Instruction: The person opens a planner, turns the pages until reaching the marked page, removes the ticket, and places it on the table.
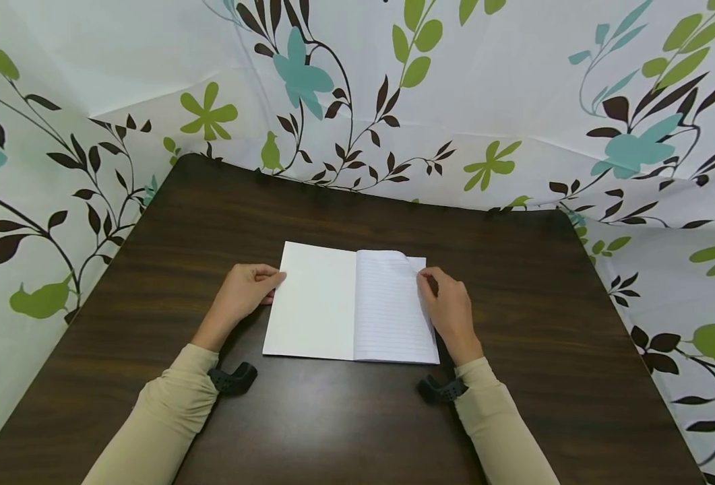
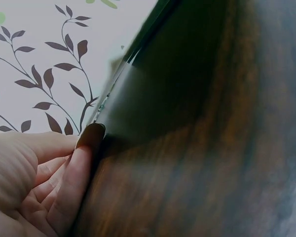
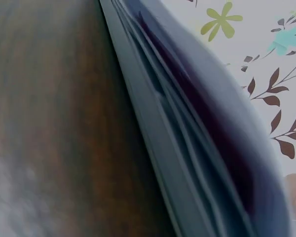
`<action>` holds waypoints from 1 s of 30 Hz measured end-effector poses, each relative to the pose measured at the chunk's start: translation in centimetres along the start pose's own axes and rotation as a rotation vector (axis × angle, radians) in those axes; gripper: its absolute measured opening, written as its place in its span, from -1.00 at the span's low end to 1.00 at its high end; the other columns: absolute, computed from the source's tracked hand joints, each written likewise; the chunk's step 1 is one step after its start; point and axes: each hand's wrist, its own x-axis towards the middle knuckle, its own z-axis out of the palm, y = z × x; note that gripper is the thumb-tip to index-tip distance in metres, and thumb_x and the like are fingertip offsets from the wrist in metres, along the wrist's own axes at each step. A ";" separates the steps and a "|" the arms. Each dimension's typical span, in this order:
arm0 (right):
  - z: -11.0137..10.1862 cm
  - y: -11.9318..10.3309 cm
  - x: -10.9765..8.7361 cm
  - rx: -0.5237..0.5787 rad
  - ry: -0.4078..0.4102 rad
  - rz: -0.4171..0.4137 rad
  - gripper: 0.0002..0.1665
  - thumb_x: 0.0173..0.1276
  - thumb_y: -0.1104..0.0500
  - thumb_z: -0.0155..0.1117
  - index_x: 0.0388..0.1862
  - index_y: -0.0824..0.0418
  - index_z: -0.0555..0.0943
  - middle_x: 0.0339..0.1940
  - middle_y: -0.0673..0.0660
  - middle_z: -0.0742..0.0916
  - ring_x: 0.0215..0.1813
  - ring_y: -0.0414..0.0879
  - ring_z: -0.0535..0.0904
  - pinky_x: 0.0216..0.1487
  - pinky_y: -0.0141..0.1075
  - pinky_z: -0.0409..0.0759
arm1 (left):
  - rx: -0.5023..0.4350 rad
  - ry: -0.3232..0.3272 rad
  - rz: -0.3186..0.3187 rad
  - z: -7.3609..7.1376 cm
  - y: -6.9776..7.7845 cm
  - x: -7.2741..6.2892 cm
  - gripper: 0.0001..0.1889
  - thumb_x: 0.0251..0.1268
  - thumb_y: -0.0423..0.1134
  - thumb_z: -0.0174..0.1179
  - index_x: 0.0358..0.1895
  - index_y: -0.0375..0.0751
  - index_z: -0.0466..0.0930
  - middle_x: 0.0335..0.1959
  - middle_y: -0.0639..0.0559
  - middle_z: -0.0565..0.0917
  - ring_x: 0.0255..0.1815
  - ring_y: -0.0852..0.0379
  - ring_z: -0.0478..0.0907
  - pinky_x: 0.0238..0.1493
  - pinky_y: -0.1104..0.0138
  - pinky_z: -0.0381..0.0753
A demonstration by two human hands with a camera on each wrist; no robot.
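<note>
An open notebook (image 1: pixel 311 303) lies on the dark wooden table, a blank white side on the left and a ruled page (image 1: pixel 387 310) on the right. My left hand (image 1: pixel 246 288) pinches the outer edge of the blank side between thumb and fingers; the left wrist view shows this hand (image 2: pixel 44 182) at the thin cover edge. At the right edge, my right hand (image 1: pixel 448 306) pinches the ruled page by its upper part, and the page's top corner curls up. In the right wrist view the lifted page (image 3: pixel 227 84) bows away from the stacked sheets below.
The dark wood-grain table (image 1: pixel 333 431) spreads around the notebook on all sides. A white curtain (image 1: pixel 357 87) printed with leaves, flowers and birds hangs behind and beside it. Each wrist wears a black band with a camera (image 1: pixel 234 379).
</note>
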 end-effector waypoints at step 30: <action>-3.3 -5.6 -2.0 0.112 -0.417 -0.143 -0.15 0.49 0.08 0.38 0.64 0.25 0.26 0.63 0.25 0.39 0.63 0.19 0.32 0.56 0.18 0.36 | 0.031 0.025 0.050 0.2 -0.5 0.1 -0.63 0.55 -0.08 0.24 0.09 -0.35 0.73 -0.22 -0.17 0.80 -0.42 0.25 0.68 -0.33 0.45 0.69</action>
